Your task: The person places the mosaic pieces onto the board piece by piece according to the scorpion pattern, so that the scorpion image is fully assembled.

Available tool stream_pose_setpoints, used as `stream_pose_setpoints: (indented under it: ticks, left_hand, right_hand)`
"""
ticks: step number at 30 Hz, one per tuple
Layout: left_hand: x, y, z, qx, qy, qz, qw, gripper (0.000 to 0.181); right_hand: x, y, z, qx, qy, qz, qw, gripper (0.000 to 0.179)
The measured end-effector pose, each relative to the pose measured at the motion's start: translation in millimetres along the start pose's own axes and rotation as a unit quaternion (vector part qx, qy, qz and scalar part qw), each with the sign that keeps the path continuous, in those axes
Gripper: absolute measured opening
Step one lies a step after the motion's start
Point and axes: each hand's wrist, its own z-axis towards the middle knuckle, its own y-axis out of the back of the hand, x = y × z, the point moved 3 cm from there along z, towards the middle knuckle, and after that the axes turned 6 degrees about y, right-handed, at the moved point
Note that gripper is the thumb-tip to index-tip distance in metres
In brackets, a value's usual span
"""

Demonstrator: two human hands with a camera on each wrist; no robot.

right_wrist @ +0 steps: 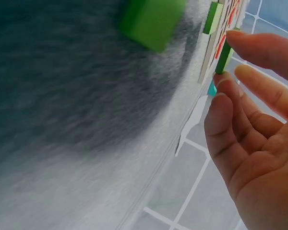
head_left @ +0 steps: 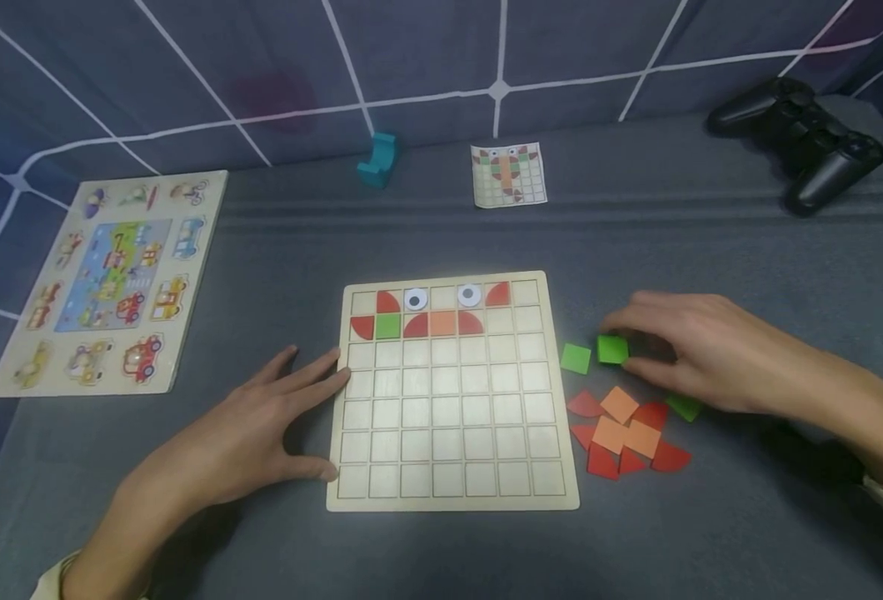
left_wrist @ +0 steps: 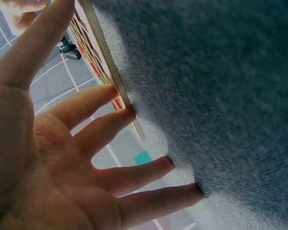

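Right hand (head_left: 696,346) pinches a green square (head_left: 612,350) by its edges, right of grid board (head_left: 447,412); left hand (head_left: 250,425) spread at board's left edge — loosened pinch could drop the square.

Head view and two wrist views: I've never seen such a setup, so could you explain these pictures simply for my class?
There is no machine, just a person working bare-handed. One camera, worn on the head, looks down over the grey surface; one on each wrist gives the close views. The left hand touches the left edge of a wooden grid board, partly filled with coloured pieces. The right hand pinches a green square between thumb and finger. Beside the board lie loose red, orange and green pieces. Farther back are a small pattern card and a black game controller; a picture puzzle lies to the left.
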Motion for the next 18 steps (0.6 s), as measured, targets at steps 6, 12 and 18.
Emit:
stream_pose_setpoints:
  ticks: [6,12,18]
  left_hand:
    - [0.5,0.1,-0.1,-0.003,0.000,-0.001,1.0000,0.105]
    - [1.2,0.5,-1.0,0.001,0.000,-0.001,1.0000,0.105]
    - [1.2,0.1,-0.6,0.001,-0.001,-0.001,1.0000,0.105]
  right_hand:
    - [11,4,27.0,0.004,0.010,0.021,0.9997,0.038]
    - [23,1,56.9,0.009,0.028,0.044,0.9986,0.034]
    - [33,-6,81.7,0.015,0.023,0.045,0.9986,0.031]
